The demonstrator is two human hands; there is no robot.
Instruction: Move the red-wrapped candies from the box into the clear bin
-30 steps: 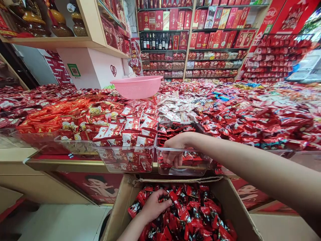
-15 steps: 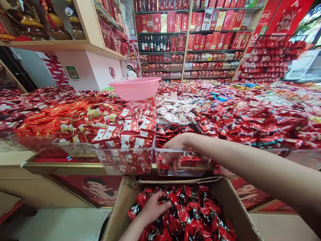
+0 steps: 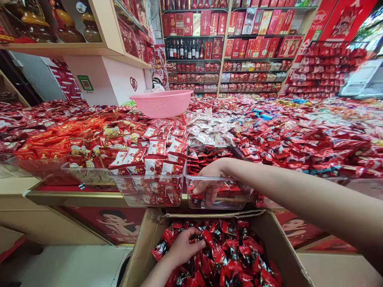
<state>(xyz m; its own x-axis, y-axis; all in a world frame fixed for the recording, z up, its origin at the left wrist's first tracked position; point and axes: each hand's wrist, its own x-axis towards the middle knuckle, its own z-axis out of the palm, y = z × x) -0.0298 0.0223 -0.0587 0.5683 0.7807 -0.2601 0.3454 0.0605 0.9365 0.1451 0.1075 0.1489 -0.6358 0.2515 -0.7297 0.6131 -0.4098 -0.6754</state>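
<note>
Red and black wrapped candies point(image 3: 233, 255) fill an open cardboard box point(image 3: 284, 243) at the bottom. On them, at the box's left, lies my left hand point(image 3: 185, 247), its thumb and fingers curved apart around candies, with none clearly gripped. My right hand point(image 3: 209, 181) reaches down inside a clear plastic bin point(image 3: 221, 203) just beyond the box. Its fingers point downward behind the bin's front wall, near small red packets point(image 3: 199, 159) stacked at the back. Whether its fingertips hold a packet is hidden.
Left of the bin stands another clear bin with red and white packets point(image 3: 155, 167). A pink basket point(image 3: 163, 104) sits behind. Heaps of wrapped candies point(image 3: 293, 143) spread to the right. Shelves with boxes and bottles point(image 3: 191, 50) stand at the back.
Both hands keep nearly the same place. The fingers of my right hand have shifted slightly inside the bin, and the view has tilted a little.
</note>
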